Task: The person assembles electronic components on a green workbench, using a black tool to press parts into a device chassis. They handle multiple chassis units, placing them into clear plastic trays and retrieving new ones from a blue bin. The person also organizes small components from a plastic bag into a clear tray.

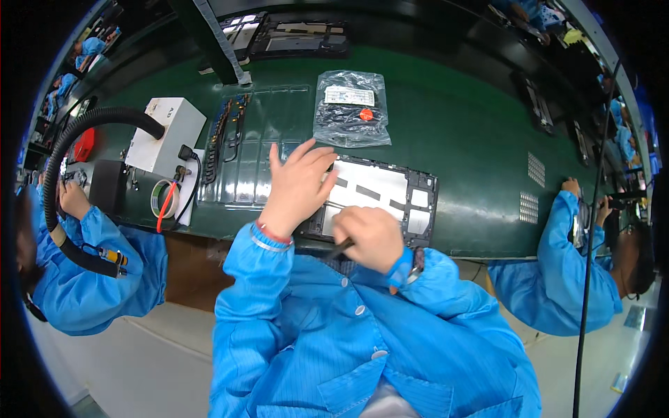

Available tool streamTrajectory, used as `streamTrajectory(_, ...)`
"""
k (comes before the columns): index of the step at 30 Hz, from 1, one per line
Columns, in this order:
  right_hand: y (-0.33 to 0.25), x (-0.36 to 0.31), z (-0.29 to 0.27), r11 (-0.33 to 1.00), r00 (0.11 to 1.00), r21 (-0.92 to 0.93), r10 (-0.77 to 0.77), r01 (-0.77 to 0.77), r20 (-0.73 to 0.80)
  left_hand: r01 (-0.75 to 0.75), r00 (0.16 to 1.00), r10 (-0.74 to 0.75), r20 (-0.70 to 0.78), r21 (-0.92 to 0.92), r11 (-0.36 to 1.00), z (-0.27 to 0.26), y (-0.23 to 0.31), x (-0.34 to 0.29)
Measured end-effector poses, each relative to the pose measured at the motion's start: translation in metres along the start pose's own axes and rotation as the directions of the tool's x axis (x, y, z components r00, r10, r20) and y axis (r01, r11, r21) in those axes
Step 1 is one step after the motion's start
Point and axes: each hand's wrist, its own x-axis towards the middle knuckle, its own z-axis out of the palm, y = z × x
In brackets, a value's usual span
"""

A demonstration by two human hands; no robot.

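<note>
On the green bench in front of me lies an opened tablet housing (373, 184), with a dark frame and a silvery inner plate bearing dark strips. My left hand (296, 191) rests over its left end, fingers stretched and thumb apart, holding nothing that I can see. Over the near edge of the housing, my right hand (371, 237) is closed around a slim dark-handled tool (339, 249), whose thin metal end points toward the left hand. The tool's exact kind is blurred. Part of the housing is hidden beneath both hands.
Beyond the housing lies a clear plastic bag (350, 115) with a label. Left are a clear tray (254, 139) with small cable parts, a white box (166, 136) with a black hose, and a tape roll (164, 198). Small metal pieces (532, 188) lie right. People work on both sides.
</note>
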Motion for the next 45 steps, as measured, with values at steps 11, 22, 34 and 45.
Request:
streamTrajectory(11, 0.084, 0.060, -0.017, 0.536, 0.759, 0.677, 0.649, -0.505, 0.052, 0.110, 0.993, -0.114, 0.016, 0.164, 0.980, 0.061, 0.014, 0.034)
streamTrajectory(22, 0.111, 0.066, 0.010, 0.754, 0.793, 0.432, 0.595, -0.495, -0.132, 0.071, 0.986, -0.059, -0.157, 0.077, 0.994, 0.075, 0.006, 0.034)
streamTrajectory(34, 0.113, 0.065, 0.010, 0.750, 0.780, 0.380, 0.617, -0.542, -0.104, 0.103, 0.987, -0.092, -0.128, 0.084, 0.991, 0.068, 0.008, 0.033)
streamTrajectory(45, 0.115, 0.063, 0.009, 0.731, 0.766, 0.428, 0.630, -0.531, -0.126, 0.110, 0.987, -0.097, -0.126, 0.097, 0.989, 0.065, 0.009, 0.035)
